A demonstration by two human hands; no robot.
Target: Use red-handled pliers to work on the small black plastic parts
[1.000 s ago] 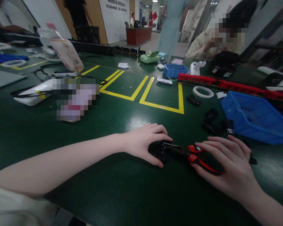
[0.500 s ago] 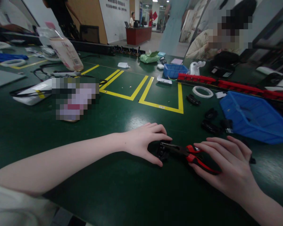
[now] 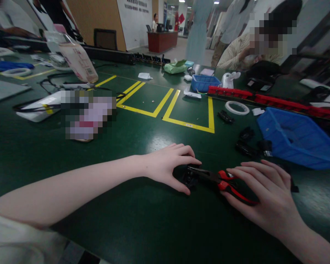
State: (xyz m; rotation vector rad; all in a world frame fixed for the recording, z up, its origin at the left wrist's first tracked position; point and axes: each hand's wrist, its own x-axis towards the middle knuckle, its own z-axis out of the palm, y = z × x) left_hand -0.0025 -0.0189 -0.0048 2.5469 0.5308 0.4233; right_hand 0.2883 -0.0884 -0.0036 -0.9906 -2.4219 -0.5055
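On the green table, my left hand (image 3: 172, 165) grips a small black plastic part (image 3: 191, 179) between thumb and fingers. Red-handled long-nose pliers (image 3: 224, 181) are in my right hand (image 3: 266, 194), which closes loosely around the handles. The tips of the pliers reach into the top of the black part, close to my left fingertips. Exactly what the jaws touch is too dark to make out.
Right of my hands stand a blue plastic bin (image 3: 299, 139) and several black parts (image 3: 246, 146). Farther off lie a roll of white tape (image 3: 237, 107) and a red strip (image 3: 253, 96). A phone (image 3: 93, 117) and a bottle (image 3: 79, 60) are at left. Someone in a striped sleeve (image 3: 233, 55) sits opposite.
Both hands, the pliers and the black part hold almost the same position. In the background, a standing person in a light shirt has come more into view.
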